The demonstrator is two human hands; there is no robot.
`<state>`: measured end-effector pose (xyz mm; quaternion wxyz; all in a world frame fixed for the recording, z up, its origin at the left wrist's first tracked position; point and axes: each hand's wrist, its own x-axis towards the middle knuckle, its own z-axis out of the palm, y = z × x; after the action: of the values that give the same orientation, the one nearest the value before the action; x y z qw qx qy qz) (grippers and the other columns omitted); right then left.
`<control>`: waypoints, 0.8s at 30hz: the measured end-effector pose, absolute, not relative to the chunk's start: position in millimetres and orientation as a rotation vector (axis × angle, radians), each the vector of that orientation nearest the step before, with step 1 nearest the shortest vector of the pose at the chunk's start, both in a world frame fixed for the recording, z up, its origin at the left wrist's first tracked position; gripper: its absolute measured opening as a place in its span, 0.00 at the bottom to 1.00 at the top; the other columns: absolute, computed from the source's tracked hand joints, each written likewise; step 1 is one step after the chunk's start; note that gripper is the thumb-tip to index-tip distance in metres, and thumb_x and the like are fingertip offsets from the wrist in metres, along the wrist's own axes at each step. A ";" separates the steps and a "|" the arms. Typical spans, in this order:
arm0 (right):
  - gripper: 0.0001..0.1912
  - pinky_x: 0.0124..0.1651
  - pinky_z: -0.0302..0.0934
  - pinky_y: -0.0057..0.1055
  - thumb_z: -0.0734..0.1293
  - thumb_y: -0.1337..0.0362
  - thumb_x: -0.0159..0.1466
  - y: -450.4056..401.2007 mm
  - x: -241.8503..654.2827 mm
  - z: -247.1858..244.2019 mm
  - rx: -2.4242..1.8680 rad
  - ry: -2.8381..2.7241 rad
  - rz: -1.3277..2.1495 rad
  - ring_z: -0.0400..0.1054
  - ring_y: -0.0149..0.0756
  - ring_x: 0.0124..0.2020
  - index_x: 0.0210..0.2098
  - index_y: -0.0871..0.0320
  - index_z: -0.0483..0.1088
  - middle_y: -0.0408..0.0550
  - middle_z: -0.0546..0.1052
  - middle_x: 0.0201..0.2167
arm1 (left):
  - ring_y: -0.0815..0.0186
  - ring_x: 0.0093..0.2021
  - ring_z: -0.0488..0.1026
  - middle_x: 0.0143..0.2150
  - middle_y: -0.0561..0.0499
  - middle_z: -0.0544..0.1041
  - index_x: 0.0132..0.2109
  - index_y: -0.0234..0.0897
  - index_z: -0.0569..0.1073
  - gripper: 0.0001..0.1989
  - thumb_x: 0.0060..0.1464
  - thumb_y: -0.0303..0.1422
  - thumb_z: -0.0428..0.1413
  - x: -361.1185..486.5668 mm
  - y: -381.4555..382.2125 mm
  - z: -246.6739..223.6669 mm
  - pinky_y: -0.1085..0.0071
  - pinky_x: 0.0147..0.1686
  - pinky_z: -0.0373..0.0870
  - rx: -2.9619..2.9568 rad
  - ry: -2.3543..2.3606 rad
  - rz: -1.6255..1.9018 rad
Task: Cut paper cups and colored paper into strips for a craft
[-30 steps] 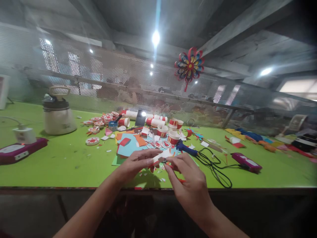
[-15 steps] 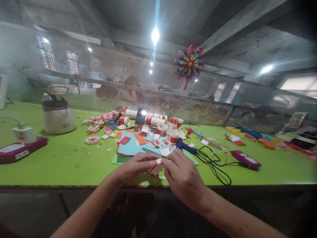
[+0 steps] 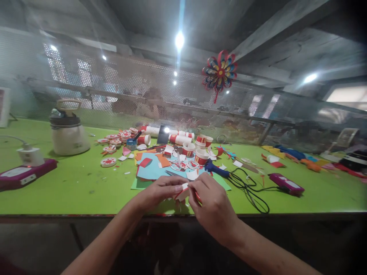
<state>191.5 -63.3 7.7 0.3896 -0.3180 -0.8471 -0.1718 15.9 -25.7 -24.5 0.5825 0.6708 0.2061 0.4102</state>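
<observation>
Paper piece (image 3: 182,193), pinched in left hand (image 3: 153,194), scissors (image 3: 198,197) in right hand (image 3: 214,203), hands closer than a second ago

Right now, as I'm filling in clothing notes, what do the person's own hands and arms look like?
The left hand and right hand are bare, without gloves. The left forearm and right forearm show no sleeve, watch or bracelet. I can't make out a ring, but some fingers are hidden.
</observation>
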 end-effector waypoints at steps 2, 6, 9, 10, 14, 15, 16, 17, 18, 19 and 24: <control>0.11 0.29 0.53 0.35 0.59 0.76 0.61 -62.4 191.4 7.3 -0.807 -2.144 -0.455 0.60 0.40 0.28 0.25 0.63 0.69 0.51 0.68 0.24 | 0.62 0.39 0.70 0.40 0.46 0.75 0.44 0.33 0.77 0.14 0.53 0.36 0.57 17.8 -26.6 -23.5 0.68 0.39 0.65 1.482 0.439 0.950; 0.13 0.29 0.54 0.35 0.58 0.77 0.61 -59.7 192.4 4.2 -0.786 -2.148 -0.479 0.60 0.40 0.29 0.25 0.63 0.70 0.52 0.67 0.24 | 0.63 0.32 0.72 0.35 0.45 0.75 0.42 0.32 0.77 0.13 0.51 0.35 0.58 19.7 -27.3 -23.8 0.68 0.33 0.68 1.292 0.357 0.890; 0.13 0.31 0.56 0.35 0.58 0.77 0.62 -58.3 195.1 3.3 -0.738 -2.197 -0.470 0.60 0.40 0.30 0.25 0.63 0.70 0.52 0.68 0.25 | 0.63 0.29 0.72 0.33 0.44 0.75 0.43 0.31 0.76 0.15 0.50 0.35 0.59 18.6 -26.4 -25.7 0.68 0.28 0.69 1.194 0.346 0.880; 0.13 0.31 0.56 0.35 0.58 0.76 0.63 -58.7 196.6 3.8 -0.726 -2.213 -0.461 0.60 0.40 0.30 0.26 0.62 0.70 0.52 0.69 0.25 | 0.63 0.29 0.72 0.33 0.44 0.75 0.43 0.30 0.76 0.15 0.50 0.35 0.59 18.1 -26.0 -26.2 0.68 0.28 0.69 1.187 0.345 0.887; 0.11 0.32 0.59 0.34 0.58 0.73 0.64 -62.5 207.7 9.9 -0.749 -2.237 -0.374 0.62 0.38 0.31 0.30 0.61 0.71 0.50 0.70 0.27 | 0.65 0.29 0.71 0.35 0.43 0.75 0.45 0.30 0.76 0.16 0.52 0.36 0.57 17.3 -25.8 -25.5 0.70 0.28 0.68 1.223 0.345 0.894; 0.10 0.32 0.60 0.33 0.59 0.72 0.64 -62.0 212.4 11.9 -0.773 -2.231 -0.342 0.63 0.37 0.31 0.32 0.61 0.70 0.49 0.70 0.27 | 0.65 0.29 0.70 0.35 0.43 0.75 0.46 0.31 0.76 0.17 0.53 0.37 0.56 17.2 -26.2 -24.7 0.71 0.27 0.67 1.230 0.348 0.880; 0.09 0.32 0.61 0.32 0.59 0.71 0.65 -59.9 218.1 13.7 -0.805 -2.221 -0.314 0.64 0.36 0.31 0.34 0.60 0.70 0.48 0.70 0.27 | 0.66 0.29 0.70 0.35 0.43 0.74 0.47 0.31 0.75 0.17 0.54 0.37 0.56 17.1 -26.6 -23.8 0.71 0.26 0.66 1.236 0.353 0.866; 0.08 0.32 0.62 0.31 0.59 0.70 0.65 -56.0 224.7 15.0 -0.844 -2.210 -0.291 0.64 0.35 0.30 0.36 0.60 0.70 0.47 0.70 0.28 | 0.66 0.28 0.70 0.34 0.43 0.74 0.48 0.31 0.75 0.18 0.54 0.38 0.55 16.8 -27.1 -22.9 0.72 0.25 0.65 1.239 0.361 0.857; 0.07 0.33 0.62 0.31 0.60 0.70 0.65 -50.6 232.1 15.4 -0.889 -2.206 -0.275 0.64 0.34 0.30 0.38 0.61 0.69 0.47 0.70 0.28 | 0.66 0.28 0.69 0.34 0.44 0.74 0.48 0.32 0.75 0.18 0.55 0.39 0.55 16.4 -27.5 -22.1 0.72 0.25 0.64 1.236 0.372 0.855; 0.07 0.34 0.63 0.32 0.60 0.69 0.65 -43.8 239.8 14.8 -0.941 -2.204 -0.272 0.65 0.34 0.29 0.39 0.61 0.69 0.46 0.70 0.28 | 0.66 0.28 0.69 0.33 0.44 0.73 0.48 0.31 0.74 0.18 0.55 0.39 0.55 15.8 -27.6 -21.6 0.73 0.24 0.63 1.229 0.390 0.867; 0.05 0.40 0.64 0.38 0.67 0.66 0.60 -12.8 270.1 -2.9 -1.180 -2.463 -0.229 0.68 0.38 0.37 0.36 0.61 0.71 0.47 0.72 0.34 | 0.69 0.29 0.67 0.36 0.45 0.73 0.46 0.32 0.74 0.17 0.54 0.39 0.55 12.3 -25.4 -21.2 0.75 0.24 0.60 1.173 0.472 0.995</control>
<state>270.1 -12.8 -2.9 0.1989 -0.4220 -0.8807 -0.0820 12.3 -25.4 -21.2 0.6936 0.5252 0.2112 0.4455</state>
